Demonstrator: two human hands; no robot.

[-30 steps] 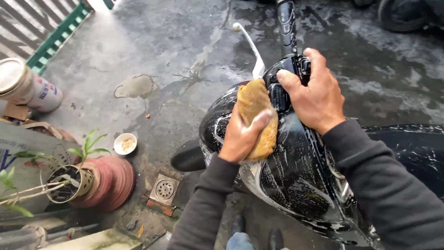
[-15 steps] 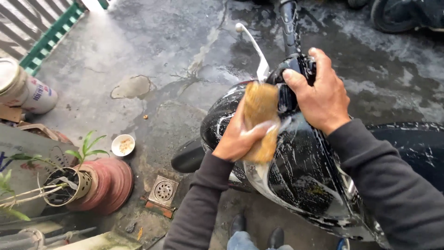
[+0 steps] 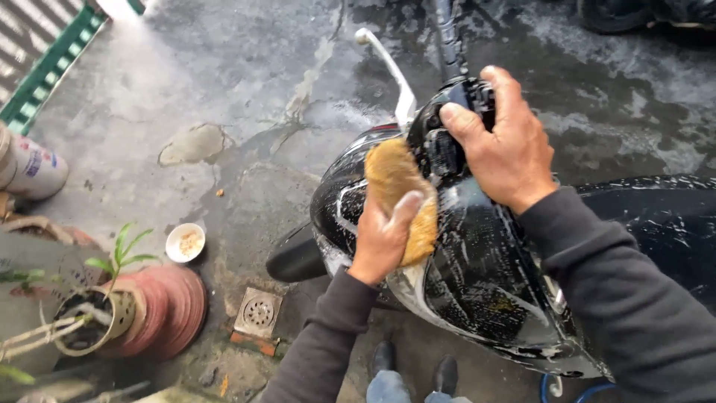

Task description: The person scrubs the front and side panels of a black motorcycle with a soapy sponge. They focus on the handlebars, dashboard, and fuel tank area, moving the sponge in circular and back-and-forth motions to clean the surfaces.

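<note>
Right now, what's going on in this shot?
A person is soaping a black motorbike. The left hand presses a yellow sponge against the front body panel, and the right hand grips the handlebar near the silver brake lever. Suds streak the bodywork, and the concrete floor is wet. A floor drain and a potted plant sit to the left.

head camera looks steeply down, close over the hands (image 3: pixel 447 186).
</note>
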